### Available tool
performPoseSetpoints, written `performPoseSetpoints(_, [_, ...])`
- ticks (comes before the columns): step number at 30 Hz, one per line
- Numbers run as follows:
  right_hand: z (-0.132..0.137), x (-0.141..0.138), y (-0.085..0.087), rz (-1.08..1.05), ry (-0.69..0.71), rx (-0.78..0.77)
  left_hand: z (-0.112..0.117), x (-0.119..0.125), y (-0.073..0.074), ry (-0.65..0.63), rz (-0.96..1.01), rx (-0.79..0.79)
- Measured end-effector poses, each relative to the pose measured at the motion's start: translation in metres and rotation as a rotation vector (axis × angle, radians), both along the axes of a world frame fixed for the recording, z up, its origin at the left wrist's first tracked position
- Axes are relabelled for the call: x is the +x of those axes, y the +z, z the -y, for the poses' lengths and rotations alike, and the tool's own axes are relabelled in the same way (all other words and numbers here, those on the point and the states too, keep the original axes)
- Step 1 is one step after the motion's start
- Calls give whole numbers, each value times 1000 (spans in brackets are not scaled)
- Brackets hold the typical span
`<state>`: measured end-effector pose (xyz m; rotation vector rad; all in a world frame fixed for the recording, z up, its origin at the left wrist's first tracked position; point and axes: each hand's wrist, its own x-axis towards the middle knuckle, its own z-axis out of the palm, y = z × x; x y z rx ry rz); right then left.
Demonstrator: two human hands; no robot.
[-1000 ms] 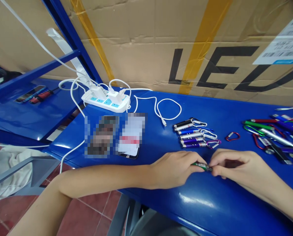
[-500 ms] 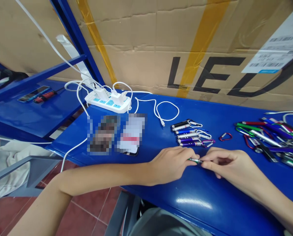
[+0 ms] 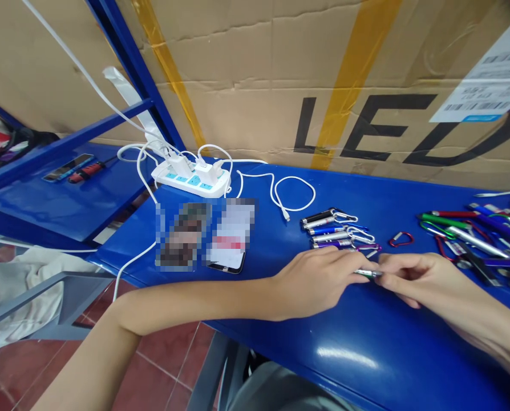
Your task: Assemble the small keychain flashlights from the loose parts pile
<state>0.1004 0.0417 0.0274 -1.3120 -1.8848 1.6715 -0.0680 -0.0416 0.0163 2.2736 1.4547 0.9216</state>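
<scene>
My left hand (image 3: 312, 282) is closed around a small green-and-silver keychain flashlight (image 3: 367, 273), most of it hidden inside the fingers. At its other end, the thumb and fingers of my right hand (image 3: 413, 279) pinch the tip. Just beyond my left hand lies a row of similar keychain flashlights (image 3: 330, 231) in black, silver, blue and purple, with carabiner clips on their ends. A loose red carabiner (image 3: 401, 238) rests past my right hand. Further right is a mixed pile of keychain flashlights (image 3: 473, 240).
Two phones, one dark (image 3: 184, 237) and one bright (image 3: 231, 234), lie left on the blue table (image 3: 280, 348). Behind them stands a white power strip (image 3: 190, 178) with plugs and cables. A white charging cable (image 3: 295, 178) loops nearby. A large cardboard box (image 3: 246, 68) backs the table.
Both hands have moved to the right together, still on the flashlight, and my left hand now covers part of the row's near end. The camera view has shifted slightly.
</scene>
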Motion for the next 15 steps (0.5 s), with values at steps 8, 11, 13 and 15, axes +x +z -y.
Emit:
performPoseSetpoints(8, [4,-7,-1,57,19,-10,2,-8,-3,-79,75,-53])
performPoseSetpoints(11, [2,-5,-6,73,32,102,4,-7,-6,-15,171,-92])
performPoseSetpoints(13, [-2,-3,-10,71,89,226,4,-6,-7,27,229,-120])
performPoseSetpoints(15, [-4,-1,-12,44,136,408,5,-6,-8,43,265,-149])
